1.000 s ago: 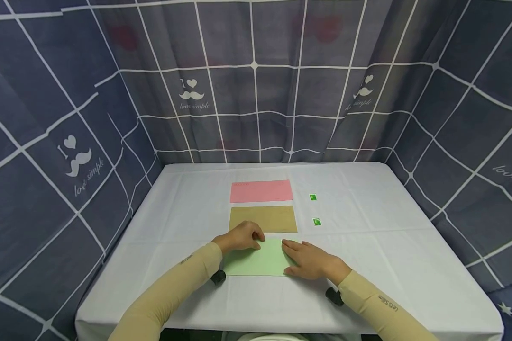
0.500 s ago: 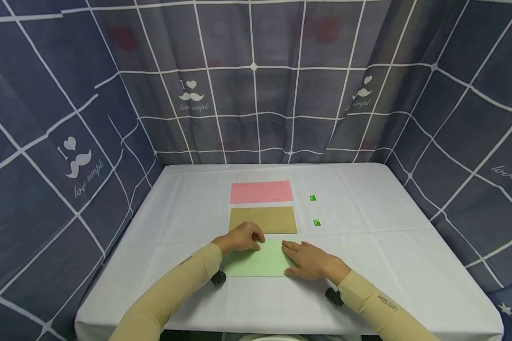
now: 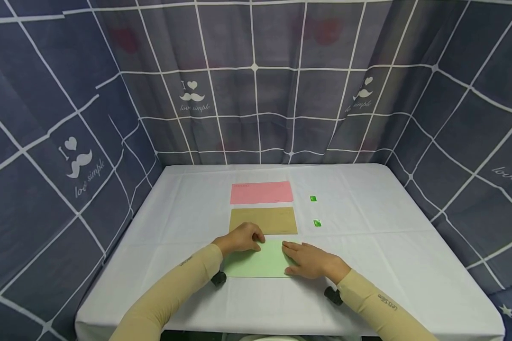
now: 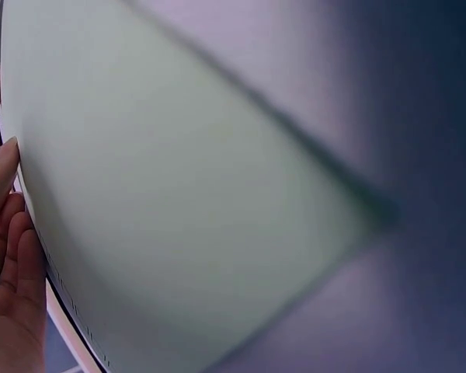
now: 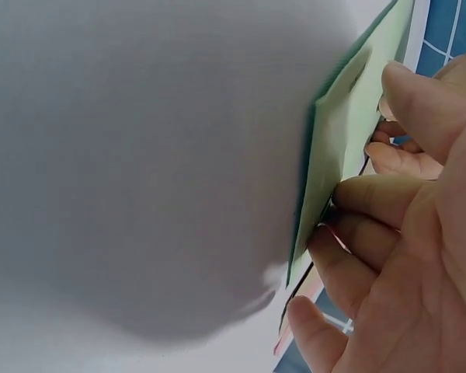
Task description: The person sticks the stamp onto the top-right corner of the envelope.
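A light green envelope (image 3: pixel 256 265) lies flat at the near end of a column of envelopes. My left hand (image 3: pixel 241 238) rests at its far edge, fingers loosely bent and thumb on the paper. Across its right end lies my right hand (image 3: pixel 309 261), fingers extended and palm down, hiding that corner. The left wrist view shows fingertips touching the edge of the green envelope (image 4: pixel 163 171). Beyond it are a tan envelope (image 3: pixel 277 220), partly covered by my left hand, and a pink envelope (image 3: pixel 262 193).
Two small green stamps (image 3: pixel 317 223) with pale borders lie right of the envelopes, one behind the other. A white cloth (image 3: pixel 187 199) covers the table. Dark checked curtains (image 3: pixel 277 90) enclose its back and sides. Black cameras (image 3: pixel 333 296) hang under both wrists.
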Motion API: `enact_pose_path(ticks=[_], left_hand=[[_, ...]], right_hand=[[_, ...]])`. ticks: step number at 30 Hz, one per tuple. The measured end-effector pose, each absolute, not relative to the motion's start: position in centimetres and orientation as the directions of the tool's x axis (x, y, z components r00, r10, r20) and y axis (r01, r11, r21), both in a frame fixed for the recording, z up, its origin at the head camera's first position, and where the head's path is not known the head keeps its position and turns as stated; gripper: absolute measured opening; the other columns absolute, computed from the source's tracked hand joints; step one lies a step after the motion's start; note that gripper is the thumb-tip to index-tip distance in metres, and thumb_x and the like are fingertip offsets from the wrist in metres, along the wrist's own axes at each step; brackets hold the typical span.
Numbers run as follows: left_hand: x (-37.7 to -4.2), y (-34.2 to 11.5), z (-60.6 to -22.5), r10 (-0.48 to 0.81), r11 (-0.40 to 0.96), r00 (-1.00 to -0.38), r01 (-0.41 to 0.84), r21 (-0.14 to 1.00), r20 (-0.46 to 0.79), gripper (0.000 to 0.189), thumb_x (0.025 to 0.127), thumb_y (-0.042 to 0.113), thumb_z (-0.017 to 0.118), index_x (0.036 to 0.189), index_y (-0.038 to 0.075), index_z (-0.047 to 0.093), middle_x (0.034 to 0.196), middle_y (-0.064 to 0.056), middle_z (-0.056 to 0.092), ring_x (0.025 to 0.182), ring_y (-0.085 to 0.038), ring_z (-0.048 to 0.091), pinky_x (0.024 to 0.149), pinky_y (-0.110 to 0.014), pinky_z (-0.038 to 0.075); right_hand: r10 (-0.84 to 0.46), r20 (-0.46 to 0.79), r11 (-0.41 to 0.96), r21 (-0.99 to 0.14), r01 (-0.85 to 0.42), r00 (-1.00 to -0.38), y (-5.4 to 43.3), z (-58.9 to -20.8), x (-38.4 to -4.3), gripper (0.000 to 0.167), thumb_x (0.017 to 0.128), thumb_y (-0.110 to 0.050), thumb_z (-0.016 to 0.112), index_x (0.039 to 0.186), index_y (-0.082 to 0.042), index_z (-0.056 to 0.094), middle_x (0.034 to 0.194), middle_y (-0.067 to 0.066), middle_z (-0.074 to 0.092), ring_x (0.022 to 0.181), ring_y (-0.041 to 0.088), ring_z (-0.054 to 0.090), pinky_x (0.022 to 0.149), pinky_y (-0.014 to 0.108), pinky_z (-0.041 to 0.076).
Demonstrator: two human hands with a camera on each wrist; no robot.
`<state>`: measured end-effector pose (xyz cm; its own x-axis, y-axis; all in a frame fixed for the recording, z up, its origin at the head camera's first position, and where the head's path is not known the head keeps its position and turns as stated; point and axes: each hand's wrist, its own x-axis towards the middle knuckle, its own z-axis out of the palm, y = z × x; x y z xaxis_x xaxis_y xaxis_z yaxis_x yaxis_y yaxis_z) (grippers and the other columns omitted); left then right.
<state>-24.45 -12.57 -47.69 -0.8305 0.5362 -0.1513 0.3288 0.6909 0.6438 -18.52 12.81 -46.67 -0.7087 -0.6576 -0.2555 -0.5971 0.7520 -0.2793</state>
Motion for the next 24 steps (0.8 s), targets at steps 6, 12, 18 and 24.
enact_pose_path(ticks=[6,12,18,24], left_hand=[[-24.57,-12.5,-47.96,0.538,0.698,-0.83,0.339,0.631,-0.149,0.017,0.08,0.004,0.083,0.094,0.01,0.075,0.096,0.002,0.069,0.088,-0.009,0.058,0.081,-0.023,0.052],[-24.64,-12.54,-48.06,0.536,0.695,-0.83,0.329,0.639,-0.156,0.017,0.081,0.003,0.082,0.094,0.01,0.074,0.096,0.002,0.069,0.088,-0.011,0.057,0.082,-0.027,0.052],[-24.61,-12.56,-48.0,0.536,0.697,-0.829,0.328,0.637,-0.16,0.016,0.081,0.004,0.082,0.094,0.01,0.074,0.096,0.001,0.069,0.088,-0.01,0.058,0.082,-0.026,0.052],[-24.66,-12.5,-47.8,0.536,0.691,-0.83,0.324,0.646,-0.156,0.016,0.081,0.003,0.082,0.094,0.01,0.074,0.096,0.001,0.068,0.088,-0.011,0.058,0.083,-0.028,0.053]], right_hand=[[-0.652,-0.256,0.754,-0.313,-0.577,-0.713,12.89,-46.77,-18.43,0.07,0.099,-0.041,0.061,0.153,-0.002,0.037,0.162,0.012,0.033,0.146,0.03,0.04,0.117,0.047,0.036],[-0.641,-0.259,0.761,-0.334,-0.556,-0.723,12.79,-47.1,-18.5,0.073,0.099,-0.042,0.061,0.155,-0.004,0.034,0.164,0.009,0.03,0.148,0.026,0.037,0.117,0.044,0.036],[-0.643,-0.24,0.759,-0.326,-0.564,-0.727,12.71,-47.33,-18.71,0.072,0.098,-0.042,0.062,0.153,-0.003,0.037,0.163,0.01,0.033,0.147,0.027,0.039,0.117,0.044,0.037],[-0.648,-0.22,0.752,-0.337,-0.566,-0.729,12.7,-47.19,-18.79,0.072,0.099,-0.04,0.062,0.152,0.0,0.037,0.161,0.014,0.035,0.147,0.029,0.037,0.117,0.044,0.036]])
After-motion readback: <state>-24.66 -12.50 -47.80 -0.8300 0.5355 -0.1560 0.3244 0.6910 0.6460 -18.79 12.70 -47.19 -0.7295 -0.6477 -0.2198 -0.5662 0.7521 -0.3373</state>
